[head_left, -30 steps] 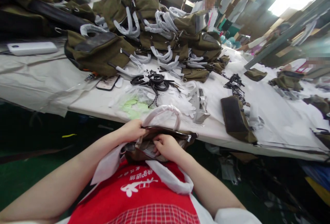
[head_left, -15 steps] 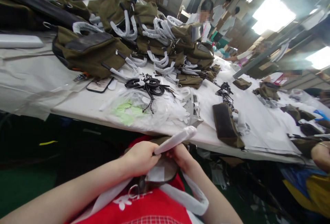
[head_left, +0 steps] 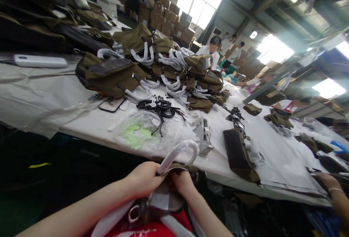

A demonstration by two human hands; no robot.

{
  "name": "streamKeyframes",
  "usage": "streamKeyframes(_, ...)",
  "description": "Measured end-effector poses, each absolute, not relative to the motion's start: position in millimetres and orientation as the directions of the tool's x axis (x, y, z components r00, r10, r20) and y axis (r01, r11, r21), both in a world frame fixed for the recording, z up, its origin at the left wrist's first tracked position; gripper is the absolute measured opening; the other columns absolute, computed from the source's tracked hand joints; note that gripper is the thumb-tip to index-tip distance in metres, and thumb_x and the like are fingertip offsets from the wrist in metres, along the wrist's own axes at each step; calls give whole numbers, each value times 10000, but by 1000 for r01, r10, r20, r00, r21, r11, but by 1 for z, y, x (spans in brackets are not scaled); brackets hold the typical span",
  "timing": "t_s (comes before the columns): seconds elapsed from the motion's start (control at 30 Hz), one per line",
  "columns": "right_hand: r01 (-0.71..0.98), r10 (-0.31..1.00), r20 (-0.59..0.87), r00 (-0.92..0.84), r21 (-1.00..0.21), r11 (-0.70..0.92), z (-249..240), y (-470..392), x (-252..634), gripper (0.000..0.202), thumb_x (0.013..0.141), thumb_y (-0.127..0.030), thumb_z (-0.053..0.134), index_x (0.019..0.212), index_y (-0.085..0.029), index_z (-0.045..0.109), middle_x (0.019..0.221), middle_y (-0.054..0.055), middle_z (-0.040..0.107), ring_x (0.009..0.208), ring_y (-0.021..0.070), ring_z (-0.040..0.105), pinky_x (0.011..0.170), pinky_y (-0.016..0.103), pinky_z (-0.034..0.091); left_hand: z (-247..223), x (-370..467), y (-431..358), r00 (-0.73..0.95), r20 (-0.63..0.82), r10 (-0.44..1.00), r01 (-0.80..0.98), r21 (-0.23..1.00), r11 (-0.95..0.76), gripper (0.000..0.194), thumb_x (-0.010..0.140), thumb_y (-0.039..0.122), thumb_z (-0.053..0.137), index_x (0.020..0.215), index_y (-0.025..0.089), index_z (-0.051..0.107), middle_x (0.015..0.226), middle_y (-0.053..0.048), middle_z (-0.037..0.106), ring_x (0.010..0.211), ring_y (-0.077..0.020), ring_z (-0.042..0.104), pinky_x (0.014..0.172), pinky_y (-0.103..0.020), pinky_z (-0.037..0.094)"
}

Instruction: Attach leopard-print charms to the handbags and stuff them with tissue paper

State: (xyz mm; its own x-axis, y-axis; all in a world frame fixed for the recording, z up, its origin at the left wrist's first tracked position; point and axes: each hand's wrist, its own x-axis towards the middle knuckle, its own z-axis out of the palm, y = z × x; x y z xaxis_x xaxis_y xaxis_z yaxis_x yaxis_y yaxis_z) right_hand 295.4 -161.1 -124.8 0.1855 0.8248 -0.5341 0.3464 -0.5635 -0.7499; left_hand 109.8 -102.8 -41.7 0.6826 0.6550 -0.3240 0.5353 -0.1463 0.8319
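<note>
The left hand (head_left: 145, 178) pinches the bag (head_left: 176, 200) by its rim beside the desk (head_left: 81, 126), the right hand (head_left: 183, 183) apparently working at the opening, fingertips hidden; reaching deeper would call for steady support.

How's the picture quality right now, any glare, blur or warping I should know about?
Head view: windows blown out at the top, hazy glare at upper right, deep shadow under the table, wide-angle bending toward the edges, far workers soft, and the hands' fingers partly hidden in the bag.
</note>
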Motion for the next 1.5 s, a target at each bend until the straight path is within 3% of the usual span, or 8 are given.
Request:
streamKeyframes(0.1, 762, 917, -344, 203, -533, -369, -107, -159, 289, 249, 828, -195, 541, 1011, -190, 710, 932, 85, 735, 818, 216, 676, 717, 295, 496, -42, 106, -100, 661, -332, 673, 559, 816, -147, 489, 858, 560, 453, 774, 180, 750, 749, -46, 738, 751, -246, 679, 576, -238, 409)
streamKeyframes(0.17, 870, 933, -320, 165, -398, -290, -97, -159, 285, 286, 846, -223, 538, 1074, -197, 710, 1047, 101, 728, 954, 247, 666, 817, 321, 481, -43, 104, -99, 654, -337, 677, 564, 814, -140, 526, 852, 597, 444, 776, 176, 749, 757, -52, 738, 755, -251, 677, 576, -239, 407)
streamKeyframes(0.23, 900, 933, -334, 137, -352, -258, -92, -160, 283, 299, 861, -247, 528, 1096, -195, 705, 1050, 101, 731, 959, 250, 667, 826, 318, 476, -44, 102, -99, 641, -342, 687, 567, 814, -124, 542, 843, 620, 445, 788, 177, 754, 762, -57, 740, 767, -255, 676, 587, -241, 412)
streamKeyframes(0.6, 813, 967, -241, 88, -543, -210, -109, -164, 288, 284, 855, -185, 518, 1051, -180, 723, 1049, 90, 728, 947, 234, 651, 878, 318, 464, -37, 100, -96, 616, -327, 716, 602, 782, -161, 520, 835, 631, 468, 815, 204, 763, 817, -62, 765, 811, -259, 684, 637, -244, 436)
streamKeyframes(0.73, 818, 971, -224, 80, -542, -192, -115, -169, 286, 266, 853, -169, 515, 1016, -159, 725, 1020, 102, 724, 922, 238, 637, 895, 336, 455, -35, 100, -95, 607, -315, 730, 640, 738, -213, 472, 840, 615, 480, 829, 233, 758, 838, -49, 766, 803, -233, 678, 639, -232, 416)
streamKeyframes(0.97, 762, 970, -226, -87, -642, -81, -101, -170, 292, 237, 834, -131, 502, 892, -180, 727, 912, 56, 719, 838, 196, 621, 822, 288, 463, -30, 101, -89, 617, -307, 725, 688, 657, -307, 523, 853, 651, 429, 767, 239, 740, 774, -46, 742, 713, -211, 656, 561, -240, 346)
streamKeyframes(1.17, 847, 979, -158, 126, -497, -189, -86, -166, 283, 221, 843, -171, 522, 902, -174, 734, 919, 99, 705, 888, 228, 613, 846, 312, 447, -30, 105, -89, 628, -295, 720, 683, 653, -328, 575, 860, 676, 387, 748, 244, 749, 739, -50, 740, 724, -225, 665, 562, -247, 347)
streamKeyframes(1.5, 750, 975, 2, -221, -638, 172, -80, -173, 267, 150, 833, -175, 605, 871, -196, 749, 1166, 96, 479, 1156, 259, 436, 1007, 404, 378, -28, 98, -81, 563, -288, 774, 761, 546, -351, 512, 884, 601, 396, 822, 249, 763, 848, -83, 755, 787, -250, 672, 612, -273, 381)
